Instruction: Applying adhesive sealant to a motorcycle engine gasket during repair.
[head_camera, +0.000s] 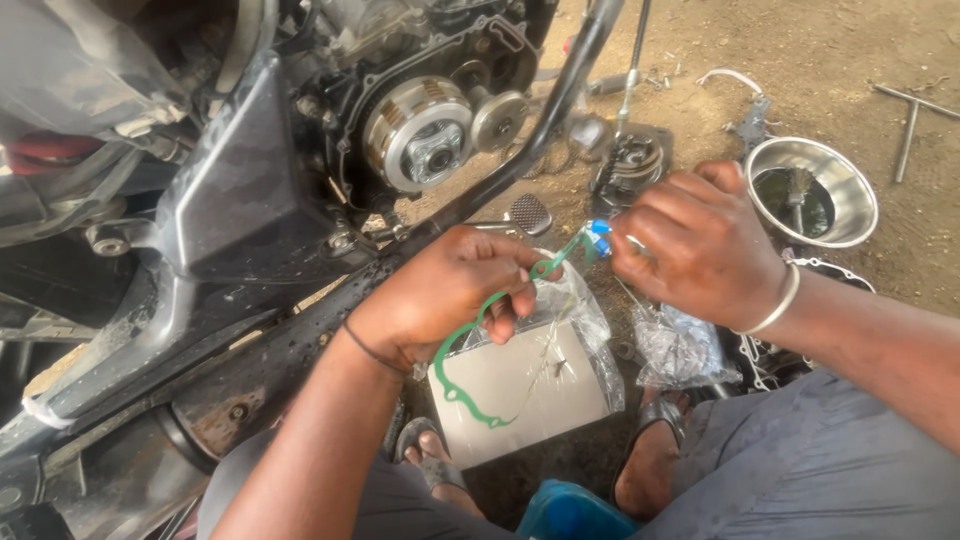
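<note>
My left hand (440, 295) grips a thin green gasket (462, 345) that loops down in front of a clear plastic bag with a grey card (525, 385) inside. My right hand (700, 245) pinches a small blue and white tube (598, 235) against the gasket's upper end. A metal bangle (780, 300) sits on my right wrist. Both hands are held above my sandalled feet.
A motorcycle engine with its clutch (420, 130) exposed stands at upper left, with a brake pedal (530, 212) below it. A steel bowl (812, 190) holding dark liquid, a T-shaped wrench (910, 115), a removed cover part (632, 160) and a crumpled plastic bag (680, 350) lie on the dirt ground.
</note>
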